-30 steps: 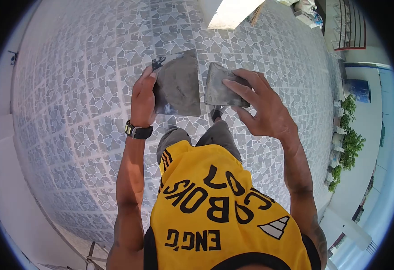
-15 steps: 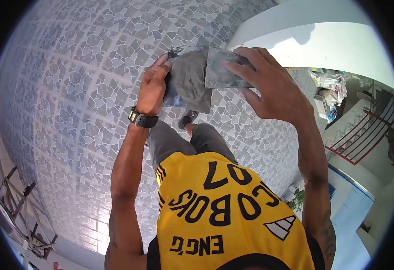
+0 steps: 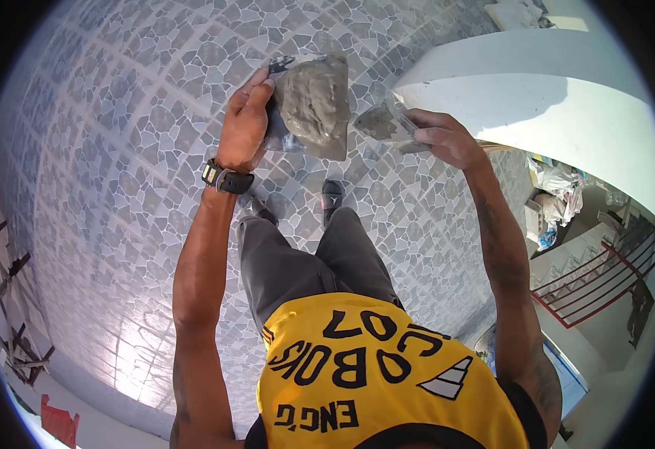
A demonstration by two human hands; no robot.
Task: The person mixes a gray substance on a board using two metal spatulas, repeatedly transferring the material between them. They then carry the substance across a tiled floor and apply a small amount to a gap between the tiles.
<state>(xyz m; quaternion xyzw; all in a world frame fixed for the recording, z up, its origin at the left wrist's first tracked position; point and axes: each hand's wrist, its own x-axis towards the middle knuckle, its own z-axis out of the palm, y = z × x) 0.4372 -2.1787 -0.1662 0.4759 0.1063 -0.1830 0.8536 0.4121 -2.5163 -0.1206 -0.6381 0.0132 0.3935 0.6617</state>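
Logging from my remote feed: left hand (image 3: 244, 127), closed on board (image 3: 291, 142), apparently level so grey paste (image 3: 314, 101) stays put | right hand (image 3: 453, 140), pinching thin plate (image 3: 376, 122), tilted | changed: plate, previously broad-side at the board's edge, now apart, nearer curved white ledge (image 3: 492, 101) | beyond: patterned floor (image 3: 155, 150).

A flat, squarish board (image 3: 277, 141), dark and smeared with grey, is held at its side in the left grip (image 3: 245, 123) above the tiled floor (image 3: 155, 217). A thick, wet-looking grey mound (image 3: 315, 103) with a ridged surface covers most of it. Apart from the board, a smeared flat tool (image 3: 378, 123) sits tilted in the right grip (image 3: 453, 139).
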